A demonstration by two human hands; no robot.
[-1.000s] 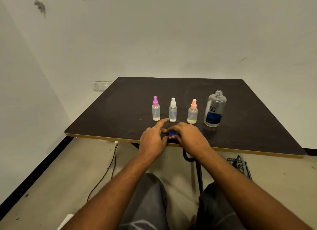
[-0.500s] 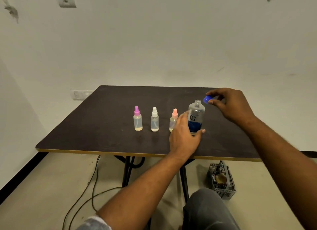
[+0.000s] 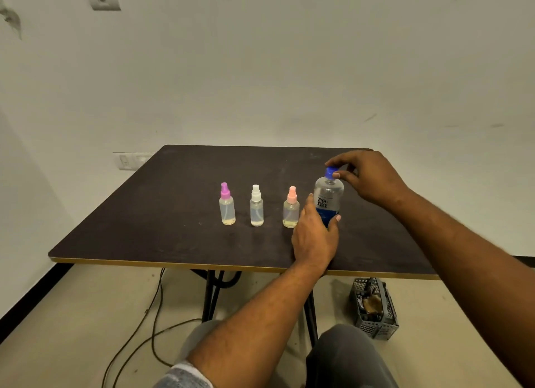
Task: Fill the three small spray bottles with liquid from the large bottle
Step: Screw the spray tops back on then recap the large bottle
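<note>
Large bottle point(image 3: 328, 198) stands upright on the dark table point(image 3: 173, 214), right of centre. It has a clear body, and the label reads "re·nu" in dark letters on two lines. A blue band sits below that, and its print is too small to read.

Left hand point(image 3: 315, 237) grips the bottle's lower half, with the thumb on the left side and the fingers point(image 3: 336, 218) curled round the right.

Right hand point(image 3: 369, 179) is above, and its thumb and fingers point(image 3: 341, 174) pinch the blue cap point(image 3: 331, 172), which sits on the bottle's neck.

Three small spray bottles stand in a row to the left, upright and apart: purple-topped point(image 3: 227, 206), white-topped point(image 3: 256, 208) and pink-topped point(image 3: 291, 211). The pink-topped one stands just beside the left thumb. No writing is visible on them. A thin yellowish layer shows at the base of the purple- and pink-topped ones.

On the floor under the table's right edge there is a grey mesh basket point(image 3: 376, 324).
</note>
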